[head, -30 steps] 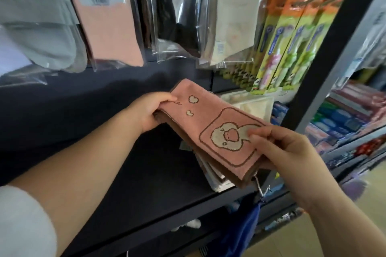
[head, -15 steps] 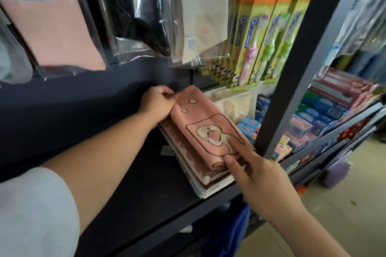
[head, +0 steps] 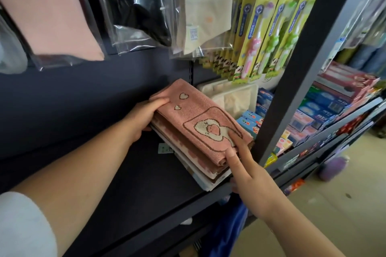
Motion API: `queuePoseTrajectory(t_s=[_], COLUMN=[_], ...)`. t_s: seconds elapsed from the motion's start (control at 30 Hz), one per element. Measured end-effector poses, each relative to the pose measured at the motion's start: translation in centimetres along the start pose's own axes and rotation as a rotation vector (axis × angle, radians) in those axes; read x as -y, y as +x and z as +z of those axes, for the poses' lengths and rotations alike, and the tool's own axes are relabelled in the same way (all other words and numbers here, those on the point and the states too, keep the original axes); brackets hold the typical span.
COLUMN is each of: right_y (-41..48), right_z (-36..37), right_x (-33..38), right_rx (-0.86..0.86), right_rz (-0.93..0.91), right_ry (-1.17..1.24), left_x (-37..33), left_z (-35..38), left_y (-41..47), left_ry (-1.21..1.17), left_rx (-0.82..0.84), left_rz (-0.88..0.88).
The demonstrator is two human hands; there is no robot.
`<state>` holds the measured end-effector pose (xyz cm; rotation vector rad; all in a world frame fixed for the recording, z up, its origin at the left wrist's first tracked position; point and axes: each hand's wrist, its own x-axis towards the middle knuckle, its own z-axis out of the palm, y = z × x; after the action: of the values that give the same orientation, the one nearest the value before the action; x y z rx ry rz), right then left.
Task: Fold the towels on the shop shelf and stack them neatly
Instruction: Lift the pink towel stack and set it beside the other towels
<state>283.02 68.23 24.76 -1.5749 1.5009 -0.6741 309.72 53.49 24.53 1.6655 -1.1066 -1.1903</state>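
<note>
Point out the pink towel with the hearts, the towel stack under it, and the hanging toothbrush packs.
pink towel [head: 189, 111], head view, plain fabric beside the hearts.
towel stack [head: 188, 160], head view, layered side edges below the pink towel.
toothbrush packs [head: 271, 27], head view, card of a middle pack.

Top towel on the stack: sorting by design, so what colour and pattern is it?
Pink top towel with cream cartoon figure, brown outline, two hearts; head view.

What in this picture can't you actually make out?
All in the head view:
Most fingers of the left hand: hidden under the pink towel it grips.
Number of towels in the stack: layers overlap, and the right hand covers one corner.
Small tag on the shelf: too small, half under the stack.
Hanging bags: tops cut off by the upper edge.
</note>
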Motion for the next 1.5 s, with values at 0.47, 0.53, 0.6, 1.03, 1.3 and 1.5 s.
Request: queuePoseTrajectory(t_s=[0.47,0.53,0.6,1.03,1.3,1.5], right_y=[4.7,5.6,6.5,10.5,11.2,6.7], right_z=[3.7,4.7,5.7,12.1,15.3,16.1], right_x=[3.4,4.3,5.0,10.3,12.7,10.7], right_rx=[0.225,0.244,0.285,0.706,0.766,0.191], right_rz=[-0.106,-0.124,-0.147,-0.224,-0.313,-0.398], right_ry=[0.245,0.225,0.212,0.179,0.163,0.237], left_x=[6.9,7.9,8.8,11.6,8.9,7.4], left_z=[-9.7,-10.4,-11.0,-14.6,-19.3,-22.2], left_y=[-13.9,-16.0,-18.0,-28.8,-29.5,-25.3], left_ry=[-0.125,-0.132,-0.107,0.22,0.334,0.339], left_rx=[-0.376,-0.422,-0.474,-0.683,-0.813,-0.612], left_rz=[-0.127,-0.149,-0.167,-0.244,-0.063,-0.082])
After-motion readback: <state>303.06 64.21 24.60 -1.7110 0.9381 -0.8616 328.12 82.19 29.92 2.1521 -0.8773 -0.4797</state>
